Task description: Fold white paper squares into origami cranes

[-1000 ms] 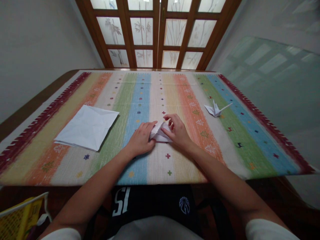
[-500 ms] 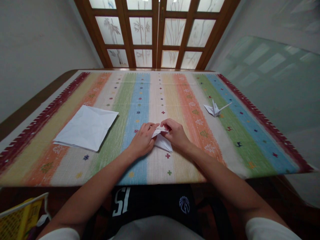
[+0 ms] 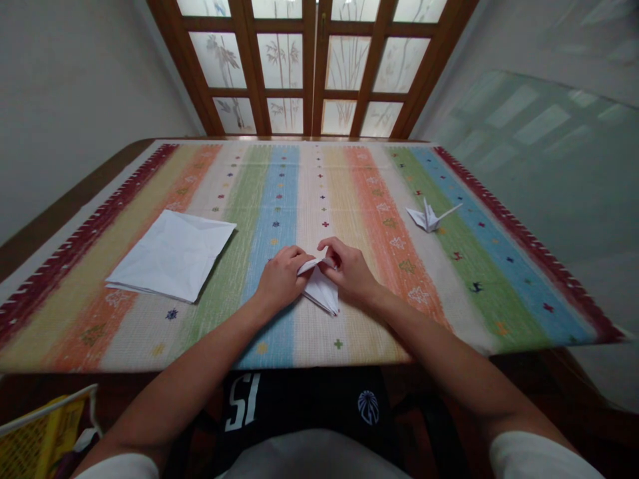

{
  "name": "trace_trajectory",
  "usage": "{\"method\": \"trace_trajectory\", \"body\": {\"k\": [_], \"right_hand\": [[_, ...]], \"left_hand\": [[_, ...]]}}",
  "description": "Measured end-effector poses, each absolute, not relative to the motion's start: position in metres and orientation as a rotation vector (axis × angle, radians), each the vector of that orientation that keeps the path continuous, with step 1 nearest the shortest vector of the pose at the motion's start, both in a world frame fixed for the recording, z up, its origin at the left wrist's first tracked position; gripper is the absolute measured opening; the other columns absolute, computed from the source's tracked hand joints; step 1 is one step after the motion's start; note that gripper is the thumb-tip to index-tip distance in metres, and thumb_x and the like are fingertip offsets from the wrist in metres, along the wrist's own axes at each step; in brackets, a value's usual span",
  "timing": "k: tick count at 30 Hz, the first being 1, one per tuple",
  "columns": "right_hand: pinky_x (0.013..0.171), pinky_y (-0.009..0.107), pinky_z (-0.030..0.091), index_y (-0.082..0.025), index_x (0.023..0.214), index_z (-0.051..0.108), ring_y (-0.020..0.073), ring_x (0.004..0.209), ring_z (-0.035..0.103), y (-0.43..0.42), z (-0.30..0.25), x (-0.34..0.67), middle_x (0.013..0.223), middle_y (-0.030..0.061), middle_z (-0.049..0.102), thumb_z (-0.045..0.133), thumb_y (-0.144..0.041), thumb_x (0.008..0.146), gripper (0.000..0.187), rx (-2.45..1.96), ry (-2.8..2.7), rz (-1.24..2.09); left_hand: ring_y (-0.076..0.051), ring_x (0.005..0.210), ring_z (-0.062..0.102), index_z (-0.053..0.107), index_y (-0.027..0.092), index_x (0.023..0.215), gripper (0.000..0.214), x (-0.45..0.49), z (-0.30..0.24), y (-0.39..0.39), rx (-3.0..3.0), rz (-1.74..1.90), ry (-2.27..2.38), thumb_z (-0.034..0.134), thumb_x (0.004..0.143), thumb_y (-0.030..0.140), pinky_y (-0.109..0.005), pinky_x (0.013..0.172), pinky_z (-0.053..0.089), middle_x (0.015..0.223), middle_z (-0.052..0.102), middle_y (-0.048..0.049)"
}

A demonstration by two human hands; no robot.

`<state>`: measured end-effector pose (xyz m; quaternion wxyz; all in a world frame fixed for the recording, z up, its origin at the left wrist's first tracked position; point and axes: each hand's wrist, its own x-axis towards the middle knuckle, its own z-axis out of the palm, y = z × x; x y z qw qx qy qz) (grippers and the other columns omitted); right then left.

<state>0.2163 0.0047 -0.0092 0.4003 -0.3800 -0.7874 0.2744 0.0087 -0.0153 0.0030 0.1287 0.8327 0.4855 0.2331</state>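
Biggest thing here is the striped tablecloth point(image 3: 344, 206), covering most of the table in bands of green, blue, orange and cream with dark red toward the left and right ends; at the far side there are wooden doors point(image 3: 308, 66) with plant-patterned panes; a yellow basket point(image 3: 34, 426) pokes in at the near left, below table level; on the left of the cloth lies a stack of white paper point(image 3: 172, 256), pretty flat; near the middle, the left hand point(image 3: 282, 279) has its fingers closed on the left side of a folded white piece; the right hand point(image 3: 352, 269) is at its right side, thumb against it and index finger arched by the far edge, can't tell how tight that pinch is; the folded paper point(image 3: 322, 293) sits between both hands, a pointed flap sticking out toward the near side; smallest is a paper crane point(image 3: 429, 219) over on the right, well apart from the hands.
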Motion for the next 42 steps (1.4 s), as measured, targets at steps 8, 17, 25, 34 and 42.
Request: {"method": "trace_trajectory", "body": {"k": [8,17,25,34,42], "right_hand": [[0.07,0.029,0.045,-0.025,0.118,0.059,0.0158,0.076,0.056,-0.003,-0.003,0.212,0.093,-0.0007,0.062,0.066,-0.01,0.084,0.038,-0.817,-2.006,0.709],[0.073,0.029,0.05,-0.028,0.139,0.053,0.0149,0.073,0.06,0.0,-0.009,0.216,0.087,-0.0039,0.062,0.07,-0.015,0.087,0.056,-0.89,-1.951,0.878],[0.085,0.034,0.055,-0.026,0.139,0.058,0.0198,0.089,0.072,-0.006,-0.001,0.215,0.099,0.0019,0.076,0.076,-0.025,0.092,0.05,-0.801,-1.98,0.92],[0.077,0.032,0.055,-0.024,0.107,0.077,0.0177,0.086,0.065,0.007,-0.005,0.222,0.101,0.004,0.067,0.074,-0.021,0.094,0.013,-0.904,-1.96,0.764],[0.074,0.03,0.058,-0.023,0.093,0.072,0.0175,0.086,0.068,0.013,-0.009,0.227,0.104,0.005,0.069,0.066,-0.015,0.093,0.009,-0.889,-1.93,0.885]], "left_hand": [[-0.024,0.098,0.068,0.082,0.023,0.098,0.026,0.007,0.005,-0.017,2.362,0.8,1.614,0.06,0.109,0.033,-0.033,0.08,0.053,0.102,0.075,-0.0086],[-0.026,0.1,0.068,0.082,0.026,0.112,0.019,0.006,0.004,-0.016,2.348,0.874,1.535,0.066,0.104,0.029,-0.035,0.081,0.055,0.105,0.074,-0.0075],[-0.024,0.095,0.069,0.08,0.022,0.103,0.017,0.006,0.005,-0.015,2.252,0.914,1.525,0.063,0.103,0.025,-0.036,0.085,0.056,0.104,0.074,-0.0073],[-0.026,0.116,0.066,0.07,0.019,0.126,0.028,0.004,0.003,-0.012,2.283,0.916,1.192,0.053,0.104,0.02,-0.045,0.106,0.053,0.122,0.071,-0.0109],[-0.028,0.122,0.063,0.067,0.022,0.135,0.037,0.0,0.012,-0.015,2.338,0.894,1.087,0.061,0.098,0.024,-0.046,0.109,0.052,0.127,0.066,-0.0115]]}}
